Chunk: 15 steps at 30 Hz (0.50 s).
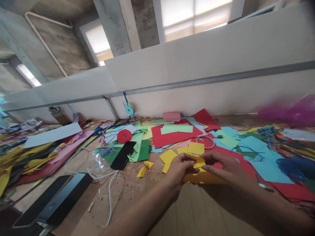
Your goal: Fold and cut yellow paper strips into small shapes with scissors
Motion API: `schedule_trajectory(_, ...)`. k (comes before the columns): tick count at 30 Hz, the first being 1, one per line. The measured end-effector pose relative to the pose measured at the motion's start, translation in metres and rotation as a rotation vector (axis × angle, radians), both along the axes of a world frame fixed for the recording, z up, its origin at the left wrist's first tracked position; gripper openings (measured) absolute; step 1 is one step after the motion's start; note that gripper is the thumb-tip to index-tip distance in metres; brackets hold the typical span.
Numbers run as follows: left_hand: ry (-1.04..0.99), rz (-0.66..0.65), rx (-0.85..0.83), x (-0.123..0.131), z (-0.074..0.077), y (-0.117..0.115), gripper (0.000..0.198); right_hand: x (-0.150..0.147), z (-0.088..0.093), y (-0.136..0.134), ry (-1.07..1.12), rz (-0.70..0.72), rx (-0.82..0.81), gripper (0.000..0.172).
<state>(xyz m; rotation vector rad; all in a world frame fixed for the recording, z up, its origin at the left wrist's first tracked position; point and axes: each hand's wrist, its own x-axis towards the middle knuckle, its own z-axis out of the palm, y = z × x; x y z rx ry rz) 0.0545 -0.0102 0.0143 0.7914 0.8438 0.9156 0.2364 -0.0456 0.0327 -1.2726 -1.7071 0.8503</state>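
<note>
A small piece of yellow paper [198, 162] is pinched between the fingertips of my left hand [181, 168] and my right hand [225, 166]. It looks folded, though the fingers cover part of it. Below the hands lies a larger yellow-orange sheet [204, 177] on the table. Flat yellow paper squares [196, 148] lie just behind my fingers. Two small folded yellow pieces [148, 164] rest on the table to the left of my left hand.
A black phone [123, 155] lies on green paper, with a white cable [110, 195] nearby. Red paper [162, 137], blue sheets [268, 164] and a metal ring [205, 141] spread behind and to the right. A dark box-like device [65, 198] sits front left. A white partition [197, 95] stands behind.
</note>
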Motion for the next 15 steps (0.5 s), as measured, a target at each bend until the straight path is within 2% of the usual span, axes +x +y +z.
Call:
schedule_trajectory(5,0.01,-0.126,0.016,-0.002,0.005,-0.004,0.029,0.001,-0.004,0.002,-0.012,-0.091,-0.005,0.026)
schedule_trajectory(8,0.081,-0.199,0.112,-0.002,0.011,-0.007,0.029,0.002,-0.006,0.003,0.003,-0.135,-0.044,0.032)
schedule_trajectory(12,0.248,-0.173,0.348,-0.002,0.014,-0.009,0.032,0.0,-0.006,0.002,0.009,-0.141,-0.046,0.034)
schedule_trajectory(15,0.296,-0.122,0.423,0.0,0.01,-0.008,0.029,-0.002,-0.003,0.0,0.058,-0.103,-0.071,0.033)
